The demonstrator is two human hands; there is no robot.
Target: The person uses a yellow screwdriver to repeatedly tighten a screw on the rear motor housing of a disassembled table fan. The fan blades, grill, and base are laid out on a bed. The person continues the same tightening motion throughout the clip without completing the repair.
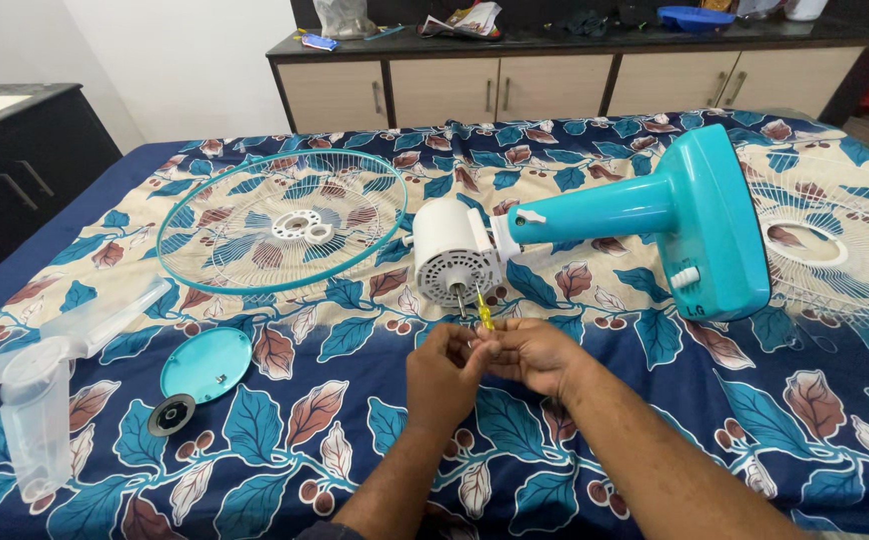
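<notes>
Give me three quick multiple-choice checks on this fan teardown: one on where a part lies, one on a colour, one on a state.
1. Where does the round teal cap lie?
A. left of the hands
B. on the cabinet
C. under the fan base

2. What colour is the fan base?
A. red
B. teal
C. black

3. How does the fan motor stand?
A. upright with blades on
B. boxed
C. lying on the bedsheet, shaft bare

Answers: 1 A, the cap sits on the sheet left of the left hand. 2 B, base and neck are teal. 3 C, it lies sideways near the right hand, and the clear blade lies apart.
</notes>
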